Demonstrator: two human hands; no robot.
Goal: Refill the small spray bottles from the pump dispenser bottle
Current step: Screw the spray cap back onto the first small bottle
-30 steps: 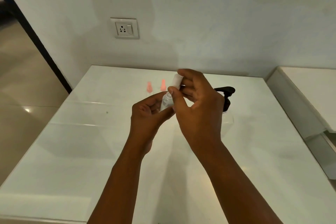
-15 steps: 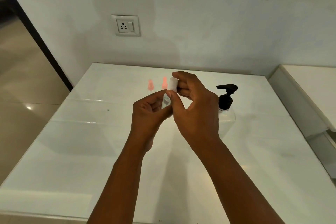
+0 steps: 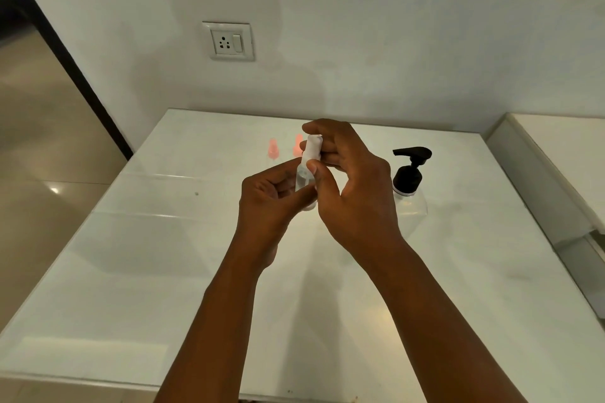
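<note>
I see my left hand (image 3: 271,203) still gripping the clear spray bottle (image 3: 302,175); my right hand (image 3: 347,180) has rotated, pinching its white cap (image 3: 312,149), probably unscrewing; pump dispenser bottle (image 3: 409,186) at three o'clock.

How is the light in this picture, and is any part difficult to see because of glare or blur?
Head view: dim, soft light; the glossy white table carries pale reflections; the two pink-capped bottles look hazy; the clear pump dispenser bottle nearly melts into the table; the wide lens bends the edges.
</note>
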